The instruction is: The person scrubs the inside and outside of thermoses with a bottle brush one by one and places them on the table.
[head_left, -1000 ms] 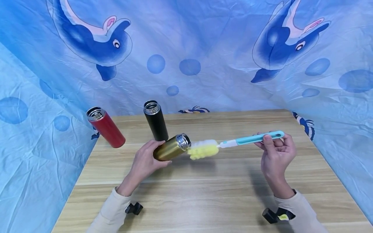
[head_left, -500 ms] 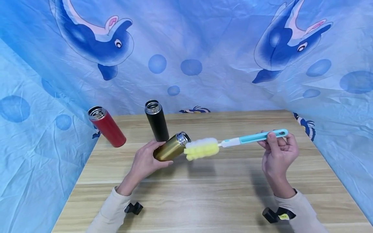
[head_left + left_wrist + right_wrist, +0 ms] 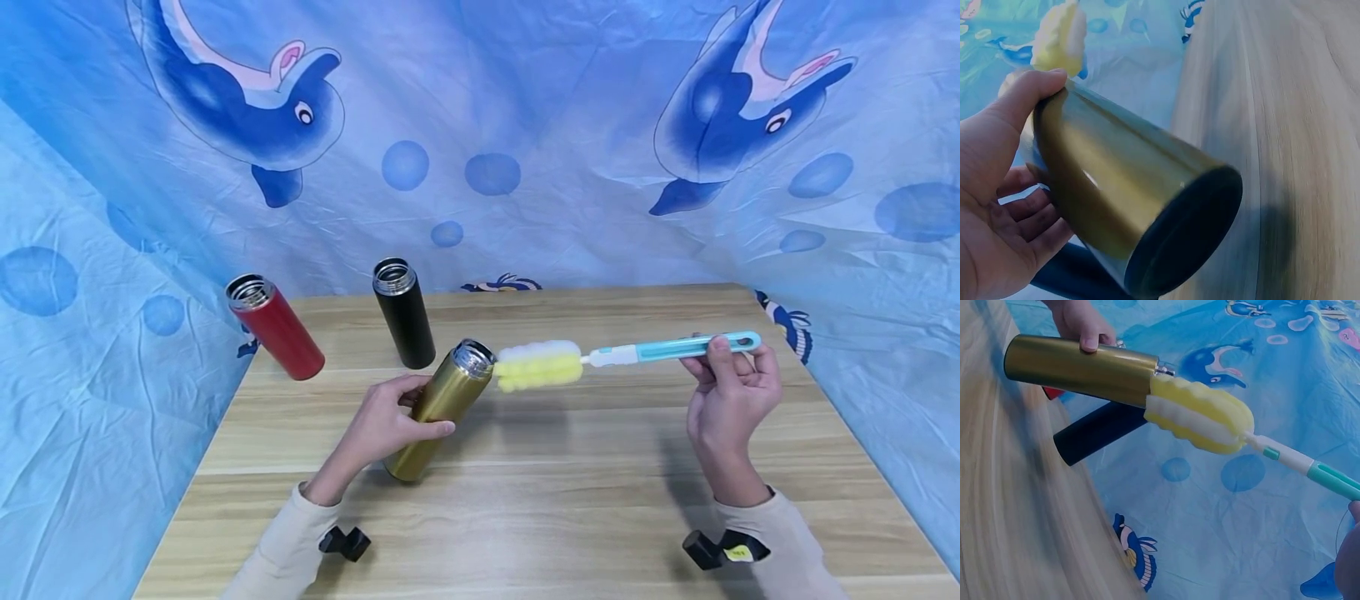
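Note:
My left hand point(image 3: 390, 422) grips a gold vacuum flask point(image 3: 442, 400) round its body, thumb on the near side. The flask is lidless and leans, its steel mouth up and to the right; in the left wrist view its dark base point(image 3: 1188, 231) is off the table. My right hand point(image 3: 731, 392) pinches the turquoise handle of a bottle brush point(image 3: 697, 347) between thumb and fingers. The yellow and white sponge head point(image 3: 538, 367) is outside the flask, its tip right by the mouth in the head view. Whether they touch, I cannot tell.
A black flask point(image 3: 405, 321) stands lidless behind the gold one. Farther left a red flask point(image 3: 281, 333), also lidless, stands on the wooden table point(image 3: 525, 517). Blue curtain point(image 3: 570, 225) with dolphin prints hangs round the back and sides.
The gold flask has swung steeper, its base coming down toward me, and my left fingers hold it nearer the middle. The brush has shifted right and slightly up with my right hand.

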The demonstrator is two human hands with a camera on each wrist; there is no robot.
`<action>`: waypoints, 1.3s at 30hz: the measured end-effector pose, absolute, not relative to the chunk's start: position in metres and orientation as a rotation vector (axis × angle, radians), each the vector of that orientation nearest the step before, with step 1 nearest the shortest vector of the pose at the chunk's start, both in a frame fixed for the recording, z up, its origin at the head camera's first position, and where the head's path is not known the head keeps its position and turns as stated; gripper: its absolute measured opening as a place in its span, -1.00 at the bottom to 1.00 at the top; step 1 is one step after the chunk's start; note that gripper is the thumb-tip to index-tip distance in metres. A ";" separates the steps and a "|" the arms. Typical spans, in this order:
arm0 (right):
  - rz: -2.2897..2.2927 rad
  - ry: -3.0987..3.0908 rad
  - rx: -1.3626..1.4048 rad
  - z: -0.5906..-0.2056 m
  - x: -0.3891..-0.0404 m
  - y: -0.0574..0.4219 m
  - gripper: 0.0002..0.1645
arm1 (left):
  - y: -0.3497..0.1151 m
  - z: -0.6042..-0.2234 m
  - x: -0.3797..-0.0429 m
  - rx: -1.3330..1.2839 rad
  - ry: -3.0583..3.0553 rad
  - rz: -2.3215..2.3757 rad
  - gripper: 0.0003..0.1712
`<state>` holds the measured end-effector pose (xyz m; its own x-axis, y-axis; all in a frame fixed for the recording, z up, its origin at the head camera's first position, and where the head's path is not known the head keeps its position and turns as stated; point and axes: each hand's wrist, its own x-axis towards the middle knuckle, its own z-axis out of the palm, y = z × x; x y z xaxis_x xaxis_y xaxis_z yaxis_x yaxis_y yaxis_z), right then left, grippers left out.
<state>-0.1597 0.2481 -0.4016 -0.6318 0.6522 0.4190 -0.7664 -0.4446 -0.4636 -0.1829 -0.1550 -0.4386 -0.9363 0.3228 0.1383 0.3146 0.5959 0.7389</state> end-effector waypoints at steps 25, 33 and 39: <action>2.156 -0.680 0.279 -0.379 -0.153 0.238 -0.78 | -0.129 -0.456 -0.192 0.491 2.020 1.904 -0.44; 2.234 -0.656 0.177 -0.376 -0.160 0.236 -0.72 | -0.117 -0.464 -0.191 0.401 1.761 2.069 -0.23; 2.282 -0.656 0.116 -0.374 -0.164 0.232 -0.67 | -0.109 -0.465 -0.189 0.350 1.585 2.170 -0.24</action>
